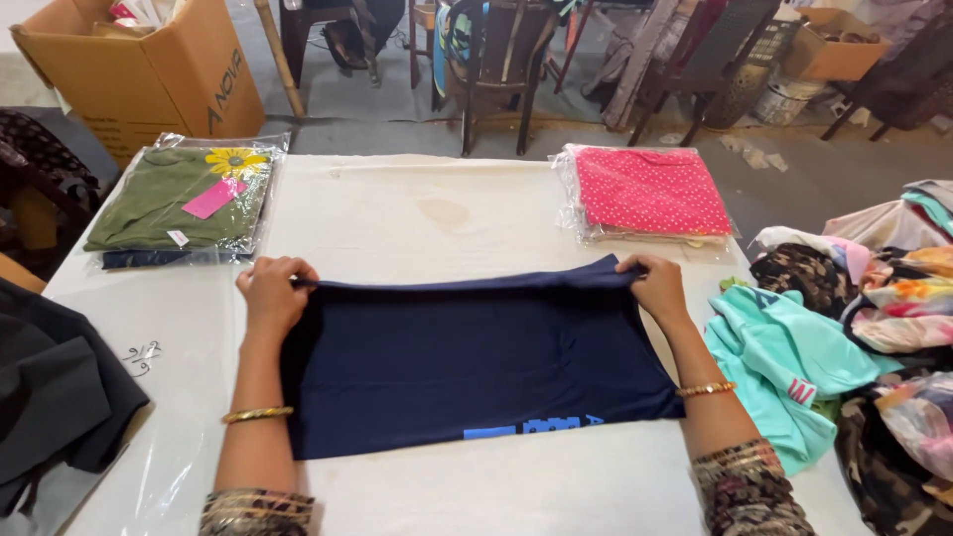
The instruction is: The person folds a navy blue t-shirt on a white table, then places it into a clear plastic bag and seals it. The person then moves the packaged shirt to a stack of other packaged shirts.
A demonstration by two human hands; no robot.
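A large cardboard box [149,69] stands on the floor beyond the counter's [417,208] far left corner; its top is cut off by the frame, and only scraps of paper or packaging show inside. A second, smaller cardboard box [834,50] sits on the floor at far right, its contents too dim to make out.

Two clear plastic bags lie on the counter. The left bag [189,199] holds a folded olive-green garment with a yellow flower and a pink tag; a dark edge shows beneath it, which may be another packed piece. The right bag [650,194] holds a folded pink dotted garment, with paler layers under it that cannot be counted.

One navy blue T-shirt [476,357] lies flat at the middle of the counter, folded, with a blue print partly hidden at its near edge. The left hand [270,293] pinches its far left corner, fingers closed on the cloth; the right hand [655,286] grips the far right corner the same way. Each wrist wears one gold bangle.

A loose heap of garments [864,328] crowds the right side, a mint-green one on the counter's edge, too tangled to count. Dark grey cloth [50,387] lies at left, cut off by the frame.
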